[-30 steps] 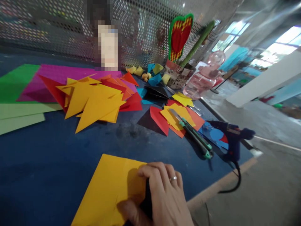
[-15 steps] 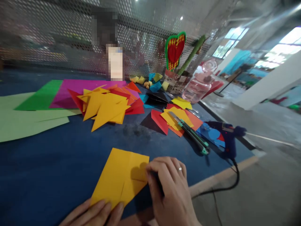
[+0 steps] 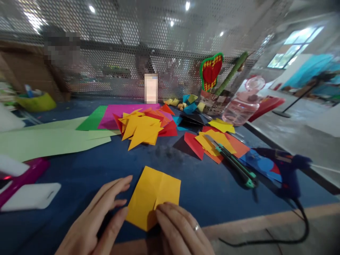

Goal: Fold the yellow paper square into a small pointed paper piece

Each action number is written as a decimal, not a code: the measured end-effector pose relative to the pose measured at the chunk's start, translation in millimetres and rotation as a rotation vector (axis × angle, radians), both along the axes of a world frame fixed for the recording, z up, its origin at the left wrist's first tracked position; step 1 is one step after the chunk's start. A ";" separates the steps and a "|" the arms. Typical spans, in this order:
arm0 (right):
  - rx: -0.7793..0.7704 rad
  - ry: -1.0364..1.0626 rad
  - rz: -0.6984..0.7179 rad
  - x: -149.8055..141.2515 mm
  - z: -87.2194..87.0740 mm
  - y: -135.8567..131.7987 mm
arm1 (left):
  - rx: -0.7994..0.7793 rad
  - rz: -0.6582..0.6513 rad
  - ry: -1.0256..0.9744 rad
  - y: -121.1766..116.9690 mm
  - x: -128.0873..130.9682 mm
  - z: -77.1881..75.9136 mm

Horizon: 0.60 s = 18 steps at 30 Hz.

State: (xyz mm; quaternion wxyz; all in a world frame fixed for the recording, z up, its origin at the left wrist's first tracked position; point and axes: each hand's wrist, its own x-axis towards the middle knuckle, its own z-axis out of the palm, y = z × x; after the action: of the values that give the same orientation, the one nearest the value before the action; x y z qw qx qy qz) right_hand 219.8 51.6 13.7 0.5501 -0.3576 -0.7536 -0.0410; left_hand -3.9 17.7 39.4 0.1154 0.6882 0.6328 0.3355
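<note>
A yellow sheet of folding paper (image 3: 145, 198) lies on the blue tabletop in front of me, with a crease down its middle and its lower right corner folded in. My right hand (image 3: 183, 230), wearing a ring, has its fingers together on the folded flap at the lower right edge; its thumb is hidden. To the paper's left, my left hand (image 3: 103, 212) is open, fingers apart, its thumb tip close to the paper's left edge.
Behind the paper lies a heap of yellow pieces (image 3: 143, 129). On the right are a utility knife (image 3: 233, 163) on coloured paper, a glue gun (image 3: 289, 170) with a cable, and a pink clear jar (image 3: 240, 106). A white and magenta device (image 3: 32, 194) sits left.
My left hand has lifted off the paper and opened beside it. My right hand has moved down and inward, and the right flap now lies folded over. The view has shifted left.
</note>
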 end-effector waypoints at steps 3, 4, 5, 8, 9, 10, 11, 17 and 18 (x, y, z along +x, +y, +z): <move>-0.071 -0.276 0.162 9.8 8.2 0.3 | 0.007 -0.012 -0.085 14.5 9.5 10.5; -0.088 -0.299 0.176 13.0 10.5 0.2 | 0.014 -0.013 -0.100 19.4 13.0 15.7; -0.095 -0.309 0.184 15.7 12.0 0.0 | 0.019 -0.015 -0.115 24.1 16.0 21.3; -0.071 -0.294 0.168 19.1 11.0 -0.2 | -0.014 -0.050 -0.191 35.1 20.6 38.2; -0.057 -0.297 0.170 18.9 9.6 -0.1 | -0.042 -0.077 -0.210 37.5 20.7 43.2; -0.047 -0.297 0.171 18.2 8.3 0.2 | -0.076 -0.109 -0.218 39.1 20.4 47.5; -0.040 -0.293 0.175 17.3 7.3 0.5 | -0.091 -0.137 -0.216 40.1 19.9 51.1; -0.026 -0.234 0.140 13.6 7.9 1.9 | 0.144 -0.210 -0.021 28.2 12.9 44.9; -0.011 -0.238 0.134 13.4 7.8 1.7 | 0.145 -0.254 0.034 23.7 9.7 39.7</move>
State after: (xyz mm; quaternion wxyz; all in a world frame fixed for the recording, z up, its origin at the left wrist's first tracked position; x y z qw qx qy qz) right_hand 233.2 53.3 21.5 0.4562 -0.3022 -0.8360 -0.0422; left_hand 5.8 41.4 79.1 0.0964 0.7749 0.5164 0.3514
